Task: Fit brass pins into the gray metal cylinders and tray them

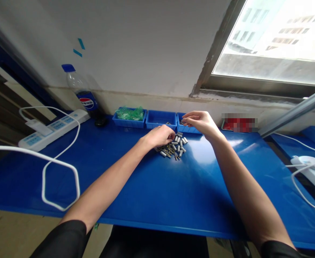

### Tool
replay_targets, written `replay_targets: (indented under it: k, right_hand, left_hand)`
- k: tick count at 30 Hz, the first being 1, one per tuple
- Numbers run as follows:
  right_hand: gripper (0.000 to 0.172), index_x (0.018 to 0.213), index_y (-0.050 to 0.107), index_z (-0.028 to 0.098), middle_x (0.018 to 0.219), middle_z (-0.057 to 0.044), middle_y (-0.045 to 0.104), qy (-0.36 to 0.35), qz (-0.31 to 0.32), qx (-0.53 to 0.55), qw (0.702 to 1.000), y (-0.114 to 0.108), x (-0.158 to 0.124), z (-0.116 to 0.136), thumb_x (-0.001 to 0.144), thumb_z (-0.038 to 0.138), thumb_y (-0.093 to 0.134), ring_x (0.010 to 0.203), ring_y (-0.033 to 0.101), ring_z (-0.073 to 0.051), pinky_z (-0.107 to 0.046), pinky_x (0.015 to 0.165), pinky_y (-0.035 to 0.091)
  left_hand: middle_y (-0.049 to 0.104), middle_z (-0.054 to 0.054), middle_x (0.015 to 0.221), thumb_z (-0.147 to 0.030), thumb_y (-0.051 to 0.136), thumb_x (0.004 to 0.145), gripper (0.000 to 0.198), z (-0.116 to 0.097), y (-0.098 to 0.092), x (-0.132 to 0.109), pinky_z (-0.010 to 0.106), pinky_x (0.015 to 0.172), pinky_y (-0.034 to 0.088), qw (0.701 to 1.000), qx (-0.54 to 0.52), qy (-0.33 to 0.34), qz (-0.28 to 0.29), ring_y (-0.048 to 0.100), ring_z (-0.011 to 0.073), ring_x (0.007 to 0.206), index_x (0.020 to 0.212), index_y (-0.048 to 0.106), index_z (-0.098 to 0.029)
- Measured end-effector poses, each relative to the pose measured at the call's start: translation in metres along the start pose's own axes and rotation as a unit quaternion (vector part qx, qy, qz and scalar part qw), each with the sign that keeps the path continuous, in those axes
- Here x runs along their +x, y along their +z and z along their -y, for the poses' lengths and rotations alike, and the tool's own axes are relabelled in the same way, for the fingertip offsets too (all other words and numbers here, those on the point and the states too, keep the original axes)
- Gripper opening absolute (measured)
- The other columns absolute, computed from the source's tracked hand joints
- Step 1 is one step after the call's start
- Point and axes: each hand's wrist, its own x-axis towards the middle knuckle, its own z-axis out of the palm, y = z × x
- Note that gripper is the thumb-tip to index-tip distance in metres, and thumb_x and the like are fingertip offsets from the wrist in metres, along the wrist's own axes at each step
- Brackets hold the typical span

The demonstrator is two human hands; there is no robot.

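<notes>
A pile of small silver metal cylinders and thin brass-coloured pins (175, 147) lies on the blue table. My left hand (161, 136) is at the pile's left side, its fingers curled down and closed; what they grip, if anything, is hidden. Over the right blue bin (190, 128) hovers my right hand (201, 122), fingers stretched forward and slightly apart, with nothing visible held. Small metal parts show in that bin beneath the fingertips. The middle blue bin (161, 116) has a few small parts near its front right corner.
A left blue bin (129, 124) holds green plastic bags (130, 113). Further left stand a cola bottle (82, 91) and a white power strip (55, 130) with a looping cable (78, 175). A red item (238, 124), partly blurred, lies by the wall at right.
</notes>
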Motion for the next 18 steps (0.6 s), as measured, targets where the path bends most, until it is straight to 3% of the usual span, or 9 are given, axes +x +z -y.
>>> replay_targets:
  k: [9, 14, 18]
  right_hand:
    - [0.019, 0.090, 0.079, 0.015, 0.075, -0.008, 0.078, -0.003, 0.027, 0.010, 1.000, 0.001, 0.000, 0.000, 0.075, 0.028, 0.078, 0.071, 0.074, -0.020, -0.029, 0.066, 0.057]
    - [0.022, 0.092, 0.079, 0.015, 0.074, -0.008, 0.077, -0.005, 0.043, 0.004, 0.999, 0.002, -0.001, 0.001, 0.076, 0.029, 0.079, 0.071, 0.074, -0.020, -0.030, 0.068, 0.057]
    - [0.022, 0.093, 0.079, 0.016, 0.076, -0.008, 0.078, -0.002, 0.051, -0.007, 0.999, 0.002, 0.000, -0.002, 0.077, 0.031, 0.079, 0.074, 0.075, -0.021, -0.030, 0.069, 0.057]
  left_hand:
    - [0.076, 0.006, 0.079, -0.004, 0.067, 0.069, 0.020, -0.001, -0.009, -0.006, 0.025, 0.061, 0.045, 0.999, 0.022, -0.046, 0.015, 0.068, 0.0191, 0.069, 0.078, 0.077, -0.019]
    - [0.074, 0.005, 0.079, -0.002, 0.066, 0.064, 0.036, -0.003, -0.013, -0.010, 0.025, 0.057, 0.042, 0.998, 0.000, -0.069, 0.011, 0.065, 0.0179, 0.065, 0.093, 0.077, -0.019]
    - [0.074, 0.004, 0.079, -0.006, 0.065, 0.067, 0.038, 0.004, -0.015, -0.007, 0.023, 0.059, 0.045, 0.997, -0.061, -0.044, -0.007, 0.066, 0.0164, 0.067, 0.101, 0.080, -0.017]
